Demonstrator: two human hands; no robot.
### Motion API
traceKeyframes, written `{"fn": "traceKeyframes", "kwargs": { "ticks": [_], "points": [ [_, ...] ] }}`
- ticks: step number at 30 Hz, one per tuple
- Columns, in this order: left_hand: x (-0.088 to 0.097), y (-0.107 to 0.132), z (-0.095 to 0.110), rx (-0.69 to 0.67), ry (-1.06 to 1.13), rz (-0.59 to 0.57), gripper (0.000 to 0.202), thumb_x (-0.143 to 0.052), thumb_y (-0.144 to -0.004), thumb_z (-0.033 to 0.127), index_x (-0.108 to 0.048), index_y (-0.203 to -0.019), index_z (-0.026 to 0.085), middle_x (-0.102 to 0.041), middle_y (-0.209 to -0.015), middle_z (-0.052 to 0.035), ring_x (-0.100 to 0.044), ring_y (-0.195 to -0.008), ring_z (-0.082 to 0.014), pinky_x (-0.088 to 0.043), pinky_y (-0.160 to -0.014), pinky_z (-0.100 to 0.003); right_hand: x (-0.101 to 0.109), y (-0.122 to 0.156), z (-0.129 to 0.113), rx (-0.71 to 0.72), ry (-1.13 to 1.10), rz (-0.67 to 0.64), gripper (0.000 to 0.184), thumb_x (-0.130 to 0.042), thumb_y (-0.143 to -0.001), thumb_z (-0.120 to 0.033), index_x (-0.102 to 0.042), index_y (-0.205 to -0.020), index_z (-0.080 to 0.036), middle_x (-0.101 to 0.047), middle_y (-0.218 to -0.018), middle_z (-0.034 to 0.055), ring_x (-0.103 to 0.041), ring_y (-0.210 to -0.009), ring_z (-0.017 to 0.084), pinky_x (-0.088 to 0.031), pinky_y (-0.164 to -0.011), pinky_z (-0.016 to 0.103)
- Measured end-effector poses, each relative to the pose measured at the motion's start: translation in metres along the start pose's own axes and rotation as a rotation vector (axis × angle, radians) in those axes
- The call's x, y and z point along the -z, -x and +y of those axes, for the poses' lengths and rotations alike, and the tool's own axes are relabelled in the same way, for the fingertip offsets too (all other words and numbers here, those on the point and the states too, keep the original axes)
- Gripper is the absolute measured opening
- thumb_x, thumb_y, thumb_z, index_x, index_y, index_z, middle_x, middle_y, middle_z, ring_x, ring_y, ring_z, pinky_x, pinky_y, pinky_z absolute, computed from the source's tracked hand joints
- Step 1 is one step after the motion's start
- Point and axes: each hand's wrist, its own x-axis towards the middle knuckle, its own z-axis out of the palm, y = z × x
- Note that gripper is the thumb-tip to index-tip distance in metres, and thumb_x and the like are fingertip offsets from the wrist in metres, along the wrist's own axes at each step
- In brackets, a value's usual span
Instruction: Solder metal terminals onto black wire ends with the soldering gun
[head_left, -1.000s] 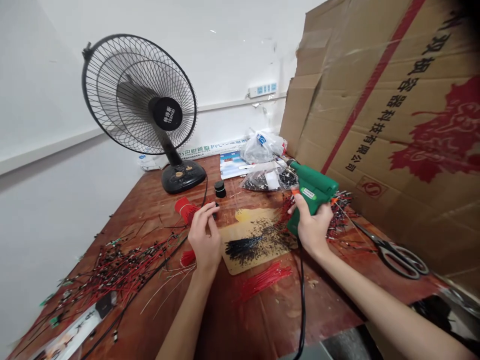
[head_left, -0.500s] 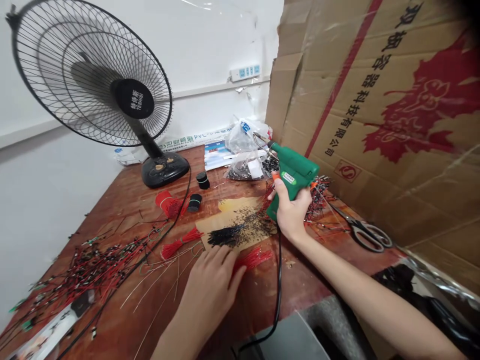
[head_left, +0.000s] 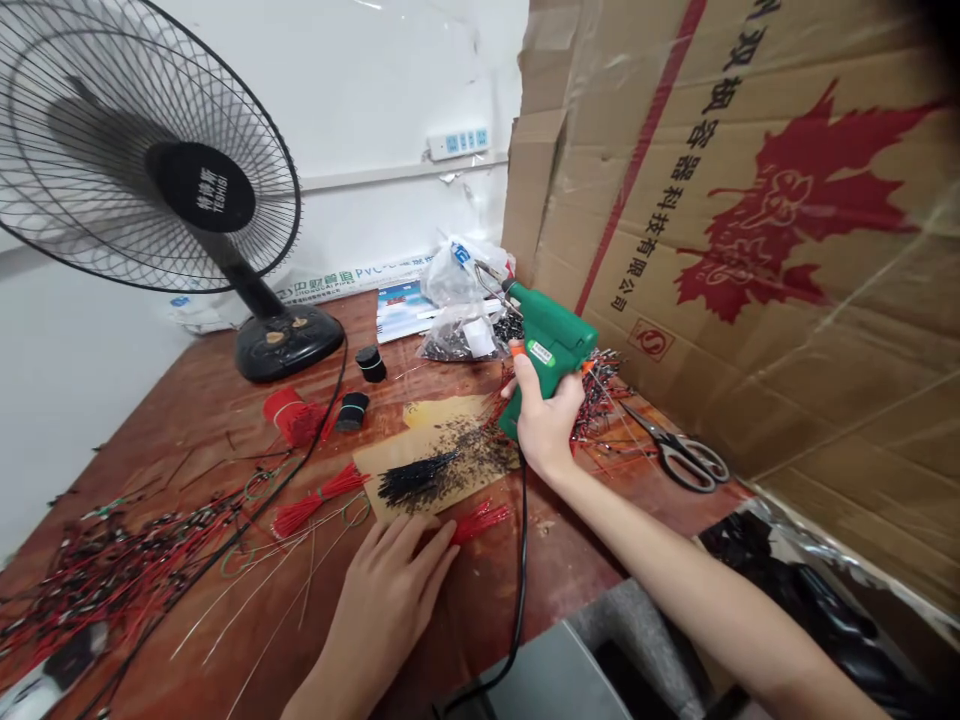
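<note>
My right hand is wrapped round the handle of a green hot glue gun with an orange trigger. Its metal front end points up and left, and a black cord hangs from the handle. Low over the table, my left hand has its fingers stretched out at the near edge of a stained cardboard sheet. Its thumb side is beside a bundle of red wires; whether it touches them I cannot tell. On the sheet lies a fan of black wire ends. Left of it is a tied red wire bundle.
A black fan stands at the back left, its cord crossing the table. Loose wires pile up at left. Black rolls, plastic bags and scissors lie around. A large carton walls the right side.
The whole view has shifted, so things appear further left. My left hand stays by the sheet's near edge; my right hand keeps its grip on the glue gun.
</note>
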Motion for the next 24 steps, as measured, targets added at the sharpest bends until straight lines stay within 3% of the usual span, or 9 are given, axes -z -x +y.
{"fn": "traceKeyframes", "kwargs": {
  "ticks": [16, 24],
  "points": [
    [-0.002, 0.013, -0.018, -0.162, -0.055, -0.003, 0.031, -0.041, -0.098, 0.019, -0.065, -0.118, 0.02, -0.064, -0.109, -0.0072, -0.058, -0.097, -0.022, -0.042, -0.087, -0.038, 0.001, 0.0, 0.006, -0.061, -0.042, -0.013, 0.03, -0.064, -0.089, -0.039, -0.063, -0.101, -0.011, -0.066, -0.086, 0.0078, -0.059, -0.055, 0.013, -0.05, -0.052, 0.026],
    [0.004, 0.014, -0.018, -0.144, -0.065, -0.041, 0.029, -0.044, -0.098, 0.021, -0.065, -0.118, 0.017, -0.064, -0.108, -0.0081, -0.056, -0.098, -0.0231, -0.038, -0.087, -0.04, 0.0, -0.002, 0.003, -0.087, -0.114, -0.015, 0.03, -0.064, -0.089, -0.035, -0.062, -0.104, -0.009, -0.067, -0.091, 0.0085, -0.058, -0.055, 0.01, -0.051, -0.052, 0.022]
  ]
}}
